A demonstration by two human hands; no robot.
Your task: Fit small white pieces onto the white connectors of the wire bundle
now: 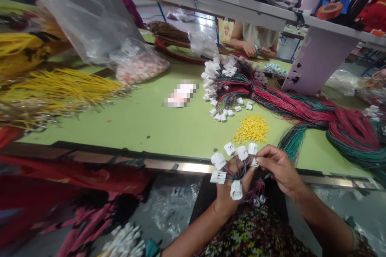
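Note:
My left hand [230,194] is closed around a bunch of thin wires [239,172] in dark, red and green colours. Several white plastic connectors [218,160] fan out from the top of that bunch. At its right side, the thumb and forefinger of my right hand [279,166] pinch one white connector [255,162], partly covered by the fingers. Just beyond the hands lies a pile of small yellow pieces [251,128] on the green table. More wire ends with small connectors [259,199] hang below my left hand.
A long bundle of red and green wires [286,102] with white connectors stretches across the right side. Yellow wires [60,88] lie at left, beside a clear bag of white and orange parts [141,66]. A shelf [211,2] spans overhead. Another person [255,42] sits opposite.

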